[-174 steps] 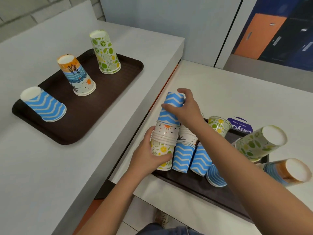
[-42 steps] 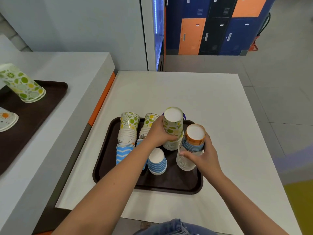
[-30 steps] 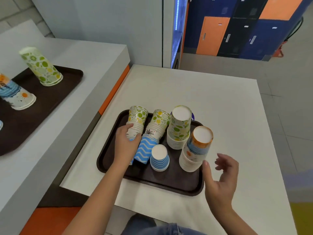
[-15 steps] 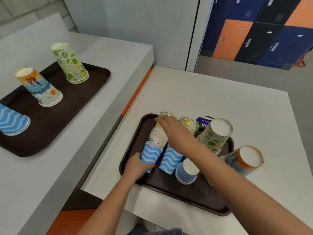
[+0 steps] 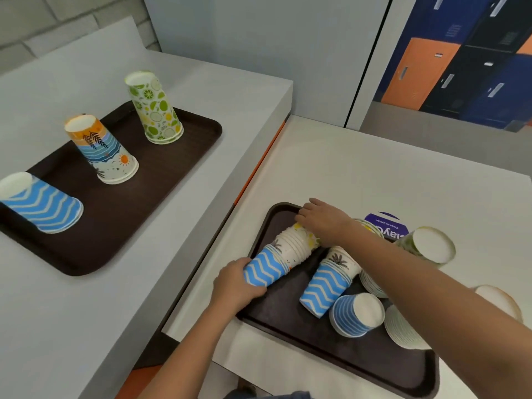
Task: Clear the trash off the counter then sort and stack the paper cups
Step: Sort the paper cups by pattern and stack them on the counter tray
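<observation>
Entry, as I read it from the head view:
- Near tray (image 5: 283,308), brown, on the lower tabletop (image 5: 374,174), carrying the unsorted paper cups
- Tilted mixed stack (image 5: 290,251): blue chevron cup at the low end, white palm-print cups in the middle, a yellow-printed cup at the far end. It leans over the tray's left part
- Left grip (image 5: 236,283): fingers wrapped round the stack's chevron end
- Right grip (image 5: 325,223): fingers curled over the stack's far end
- Second mixed stack (image 5: 328,283), just beside the first
- Blue-striped cups (image 5: 354,315), upside down, touching it
- Green citrus stack (image 5: 426,246), behind my right forearm
- Far tray (image 5: 129,203) on the raised tabletop (image 5: 230,90): chevron pile (image 5: 43,205), sunset pile (image 5: 100,151) and citrus pile (image 5: 155,110), each apart
</observation>
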`<state>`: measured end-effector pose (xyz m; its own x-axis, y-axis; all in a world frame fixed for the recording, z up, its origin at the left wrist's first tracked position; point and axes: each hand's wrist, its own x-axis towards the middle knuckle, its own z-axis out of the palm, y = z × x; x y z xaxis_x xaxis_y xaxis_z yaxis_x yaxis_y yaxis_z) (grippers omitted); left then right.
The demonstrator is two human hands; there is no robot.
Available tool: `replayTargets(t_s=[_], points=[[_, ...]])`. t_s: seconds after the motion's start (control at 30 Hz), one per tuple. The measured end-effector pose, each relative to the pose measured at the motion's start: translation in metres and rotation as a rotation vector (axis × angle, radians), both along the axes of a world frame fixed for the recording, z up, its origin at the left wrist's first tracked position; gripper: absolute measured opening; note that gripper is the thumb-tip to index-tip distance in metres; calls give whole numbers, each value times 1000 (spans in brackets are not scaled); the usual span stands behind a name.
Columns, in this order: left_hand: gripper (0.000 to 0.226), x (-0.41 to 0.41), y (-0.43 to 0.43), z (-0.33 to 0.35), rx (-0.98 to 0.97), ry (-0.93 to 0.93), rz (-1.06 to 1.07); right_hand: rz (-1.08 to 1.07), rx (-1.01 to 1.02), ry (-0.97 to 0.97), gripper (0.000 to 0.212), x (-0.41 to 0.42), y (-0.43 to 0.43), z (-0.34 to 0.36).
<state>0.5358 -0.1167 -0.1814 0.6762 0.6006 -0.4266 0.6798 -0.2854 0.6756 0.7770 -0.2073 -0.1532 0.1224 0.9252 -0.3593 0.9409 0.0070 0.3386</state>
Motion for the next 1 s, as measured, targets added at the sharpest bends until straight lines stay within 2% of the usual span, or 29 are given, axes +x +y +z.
replayTargets(t_s=[0.07, 0.13, 0.2, 0.3, 0.33, 0.4, 0.47, 0.53, 0.63, 0.73, 0.8, 1.0], points=[[77, -6, 14, 9, -98, -121, 153, -47, 49, 55, 65, -3, 1, 9], [70, -10, 30, 22, -194, -269, 306, -108, 45, 109, 74, -14, 1, 18], [64, -10, 42, 36, -303, -454, 421, -161, 48, 185, 74, -30, -1, 30], [70, -2, 42, 57, -477, -702, 522, -370, 72, 551, 65, -50, -14, 49], [68, 2, 40, 62, -530, -773, 554, -443, 86, 687, 67, -54, -21, 53], [53, 14, 34, 73, -631, -878, 597, -523, 133, 853, 90, -62, -38, 61], [43, 25, 25, 84, -707, -910, 582, -542, 140, 934, 116, -71, -55, 66], [48, 35, 16, 95, -728, -893, 518, -547, 152, 1020, 123, -80, -68, 70], [57, 47, 6, 110, -711, -834, 465, -577, 217, 1125, 120, -87, -85, 75], [45, 57, -2, 119, -643, -781, 445, -617, 276, 1147, 117, -91, -99, 82], [35, 63, -10, 123, -611, -771, 429, -646, 307, 1114, 114, -93, -112, 90], [34, 79, -32, 139, -594, -845, 511, -736, 368, 979, 106, -108, -165, 118]])
